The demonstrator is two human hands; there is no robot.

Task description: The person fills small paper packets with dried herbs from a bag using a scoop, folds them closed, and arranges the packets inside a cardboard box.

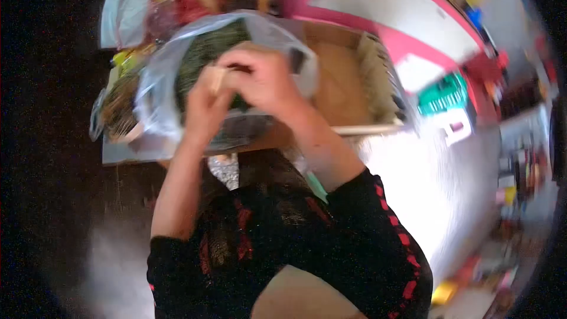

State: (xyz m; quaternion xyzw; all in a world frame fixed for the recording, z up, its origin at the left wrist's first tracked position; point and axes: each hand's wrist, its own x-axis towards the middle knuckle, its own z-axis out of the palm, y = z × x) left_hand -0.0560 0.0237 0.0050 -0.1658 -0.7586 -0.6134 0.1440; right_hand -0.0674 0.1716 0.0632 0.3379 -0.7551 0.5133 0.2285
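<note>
My left hand (205, 103) and my right hand (263, 80) meet above a white plastic bag (159, 97). The fingers of both are curled together in a pinch. Between them shows a small pale beige piece (218, 78), too blurred to name. Under my hands, the wide-open bag holds a dark green mass (198, 53) that looks finely textured, perhaps leafy. My right hand hides part of it.
Right of the bag is a shallow cardboard box (336, 77) with pale items along its side. A brown bundle (121, 106) lies left. Bagged goods (127, 9) stand behind. A green basket (443, 94) sits farther right, near a pink-and-white cabinet (384, 3).
</note>
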